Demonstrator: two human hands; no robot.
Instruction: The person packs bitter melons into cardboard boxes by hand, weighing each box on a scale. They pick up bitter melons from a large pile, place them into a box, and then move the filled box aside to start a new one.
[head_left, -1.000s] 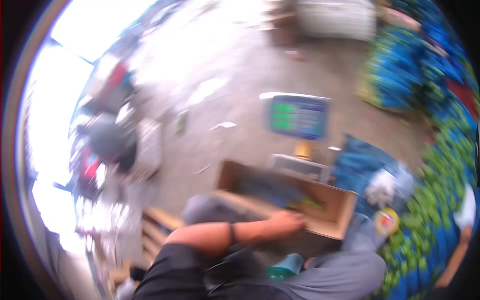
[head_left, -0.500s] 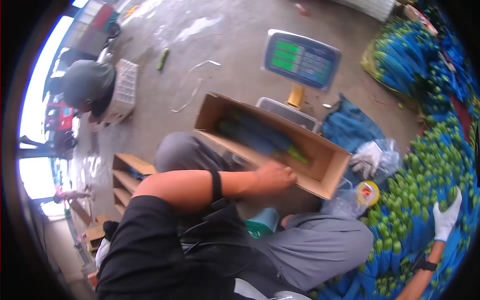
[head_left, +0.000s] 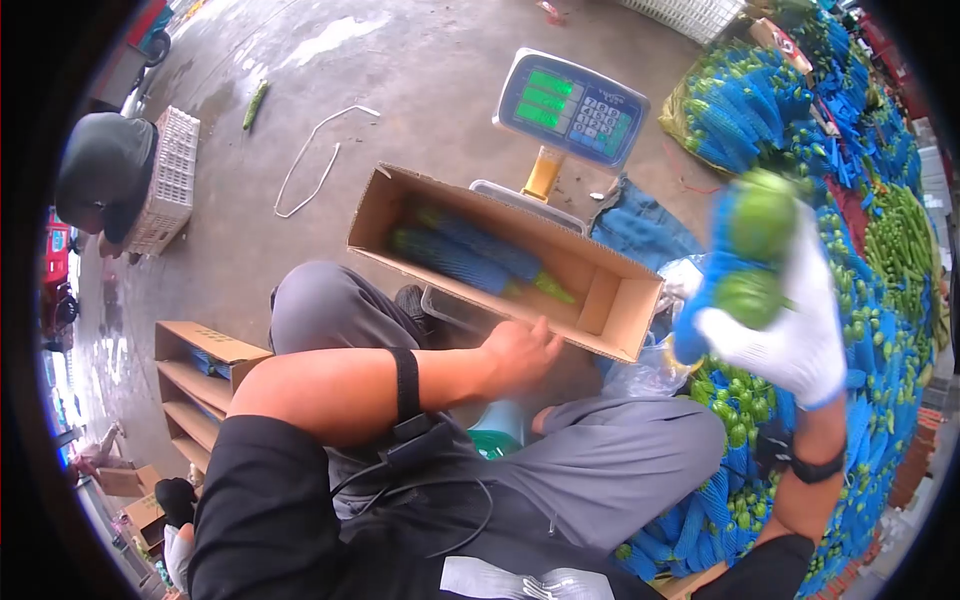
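Note:
My left hand (head_left: 522, 358), bare and with curled fingers, is at the near rim of an open cardboard box (head_left: 618, 305). Inside the box, toward its left end, lie long green vegetables in blue mesh sleeves (head_left: 455, 262). My right hand (head_left: 790, 335), in a white glove, is closed around green cucumber-like vegetables (head_left: 757, 215) in blue mesh, raised right of the box and blurred by motion. Below and beyond that hand spreads a large pile of similar sleeved vegetables (head_left: 735, 400).
A digital scale display (head_left: 572, 108) on a yellow post stands behind the box. Left of my knee are stacked cardboard boxes (head_left: 200, 385). A person (head_left: 105, 175) bends by a white crate (head_left: 172, 180). One loose green vegetable (head_left: 256, 105) and a white strap (head_left: 290, 205) lie on the floor.
My right hand has come up from the pile at the right toward the box, with sleeved vegetables in it. My left hand stays by the box rim. The view has shifted slightly.

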